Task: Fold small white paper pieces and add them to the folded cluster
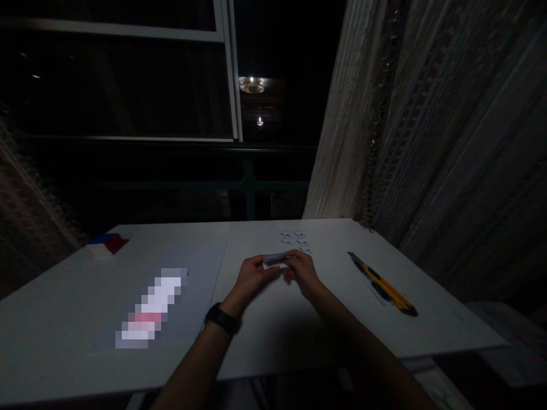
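Place: room, likely in a home | right — patterned curtain (342, 114), floor-length or nearly | upper left — window frame (228, 68) | center — white table (256, 233)

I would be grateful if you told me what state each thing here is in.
paper, bent, held by left hand and right hand
small pieces, laid flat in rows
large sheet, flat
knife, lying flat
cube, resting on the table
watch, strapped on
right curtain, drawn aside
lamp, lit
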Action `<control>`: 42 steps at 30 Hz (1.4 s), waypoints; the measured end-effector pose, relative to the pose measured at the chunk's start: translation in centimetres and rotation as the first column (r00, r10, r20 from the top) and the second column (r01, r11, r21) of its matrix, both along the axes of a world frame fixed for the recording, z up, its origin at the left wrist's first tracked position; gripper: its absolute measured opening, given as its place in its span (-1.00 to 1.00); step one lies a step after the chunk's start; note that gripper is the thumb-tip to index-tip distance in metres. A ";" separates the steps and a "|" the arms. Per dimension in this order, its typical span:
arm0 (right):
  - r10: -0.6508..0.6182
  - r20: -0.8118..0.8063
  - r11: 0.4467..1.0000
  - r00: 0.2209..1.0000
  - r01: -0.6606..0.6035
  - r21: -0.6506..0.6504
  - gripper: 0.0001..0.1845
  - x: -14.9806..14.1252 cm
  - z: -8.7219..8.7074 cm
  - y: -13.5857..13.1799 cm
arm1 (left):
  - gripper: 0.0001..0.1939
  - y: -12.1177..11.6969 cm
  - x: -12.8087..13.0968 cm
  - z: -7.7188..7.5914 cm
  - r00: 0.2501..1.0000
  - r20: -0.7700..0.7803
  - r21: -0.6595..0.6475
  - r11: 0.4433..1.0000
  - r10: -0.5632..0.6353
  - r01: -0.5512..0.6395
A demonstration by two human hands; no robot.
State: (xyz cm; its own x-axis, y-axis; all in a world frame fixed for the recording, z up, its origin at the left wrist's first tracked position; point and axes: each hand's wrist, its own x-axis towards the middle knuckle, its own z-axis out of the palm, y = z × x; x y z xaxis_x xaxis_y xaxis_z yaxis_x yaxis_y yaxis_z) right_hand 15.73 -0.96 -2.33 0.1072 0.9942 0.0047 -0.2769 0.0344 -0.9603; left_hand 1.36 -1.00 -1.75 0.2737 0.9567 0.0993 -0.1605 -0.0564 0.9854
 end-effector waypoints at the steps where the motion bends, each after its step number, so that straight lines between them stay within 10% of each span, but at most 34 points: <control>1: 0.000 -0.012 1.000 1.000 0.000 -0.009 -0.83 0.0 0.0 0.0 | -0.63 0.0 0.0 -0.1 1.000 -0.016 0.007 1.000 0.008 -0.007; 29: 0.013 -0.022 0.999 1.000 -0.012 0.044 -0.78 -0.2 0.0 -0.1 | -0.75 0.3 -1.1 0.2 0.949 0.316 -0.379 0.918 0.011 0.115; 42: 0.035 0.030 0.994 0.999 -0.038 0.099 -0.67 0.0 -0.1 -0.2 | -0.84 0.3 -1.0 0.3 0.976 0.174 -0.283 0.956 0.134 -0.080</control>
State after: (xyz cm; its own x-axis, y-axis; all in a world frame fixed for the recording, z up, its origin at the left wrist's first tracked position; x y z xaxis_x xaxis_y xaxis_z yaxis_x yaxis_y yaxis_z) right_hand 15.69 -1.12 -2.45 0.0691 0.9919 0.1068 -0.2523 0.1210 -0.9600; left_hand 0.36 -0.69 -1.45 0.1699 0.9769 -0.1296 -0.3529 0.1831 0.9176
